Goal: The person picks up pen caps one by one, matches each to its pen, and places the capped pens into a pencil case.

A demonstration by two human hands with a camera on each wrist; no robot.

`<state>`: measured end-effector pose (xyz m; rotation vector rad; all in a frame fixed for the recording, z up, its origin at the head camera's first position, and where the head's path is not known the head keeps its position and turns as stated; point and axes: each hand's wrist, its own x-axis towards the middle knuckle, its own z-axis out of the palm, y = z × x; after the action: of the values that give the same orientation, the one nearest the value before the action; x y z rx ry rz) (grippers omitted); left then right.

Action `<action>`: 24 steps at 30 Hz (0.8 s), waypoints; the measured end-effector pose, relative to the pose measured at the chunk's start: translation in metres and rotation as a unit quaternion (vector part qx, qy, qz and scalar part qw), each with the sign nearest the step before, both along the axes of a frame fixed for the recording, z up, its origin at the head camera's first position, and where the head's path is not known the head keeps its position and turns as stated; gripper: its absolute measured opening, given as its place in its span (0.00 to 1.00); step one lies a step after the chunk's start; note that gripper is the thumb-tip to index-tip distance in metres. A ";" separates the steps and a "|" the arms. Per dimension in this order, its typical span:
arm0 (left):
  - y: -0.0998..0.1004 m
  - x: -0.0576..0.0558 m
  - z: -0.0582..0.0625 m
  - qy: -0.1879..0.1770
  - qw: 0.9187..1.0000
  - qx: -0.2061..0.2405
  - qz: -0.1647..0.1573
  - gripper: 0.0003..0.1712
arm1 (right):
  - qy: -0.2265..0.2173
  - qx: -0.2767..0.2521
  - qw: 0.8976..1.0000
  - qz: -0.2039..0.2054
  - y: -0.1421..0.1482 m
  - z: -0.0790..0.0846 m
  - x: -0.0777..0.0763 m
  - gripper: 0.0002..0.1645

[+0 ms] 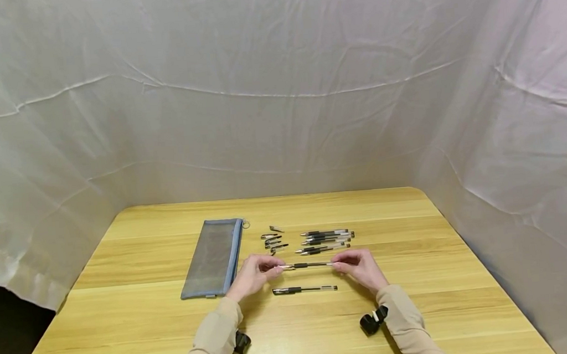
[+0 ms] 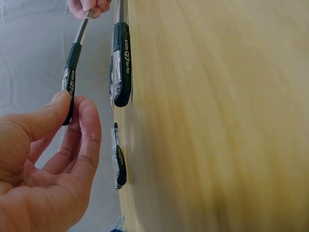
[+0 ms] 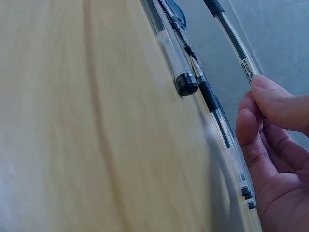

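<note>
Above the table, a clear-barrelled gel pen (image 1: 315, 264) with a dark grip is held level between both hands. My left hand (image 1: 253, 276) pinches its cap end between thumb and fingers; the black-clipped cap (image 2: 71, 84) shows in the left wrist view. At the other end, my right hand (image 1: 363, 269) pinches the rear of the barrel, just past a barcode label (image 3: 247, 69) in the right wrist view. Nearer the wrists, a second gel pen (image 1: 304, 290) lies on the wood with its cap on.
Several loose pen caps (image 1: 272, 243) are scattered beyond the left hand. To their right lie several uncapped pens (image 1: 324, 240) in a rough row. A grey mesh zip pouch (image 1: 210, 260) with blue edging rests on the left of the wooden table (image 1: 140, 321). Pale curtains (image 1: 279, 127) surround the table.
</note>
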<state>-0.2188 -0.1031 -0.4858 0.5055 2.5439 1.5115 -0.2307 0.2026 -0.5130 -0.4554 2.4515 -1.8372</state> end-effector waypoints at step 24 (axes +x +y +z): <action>0.002 0.006 -0.002 0.006 0.999 0.043 -0.017 0.10 | 0.037 -0.010 0.999 0.035 -0.004 -0.002 0.002 0.11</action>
<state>-0.2131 -0.1011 -0.4875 0.5684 2.4752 1.6159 -0.2288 0.1987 -0.5149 -0.6127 2.4320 -1.8509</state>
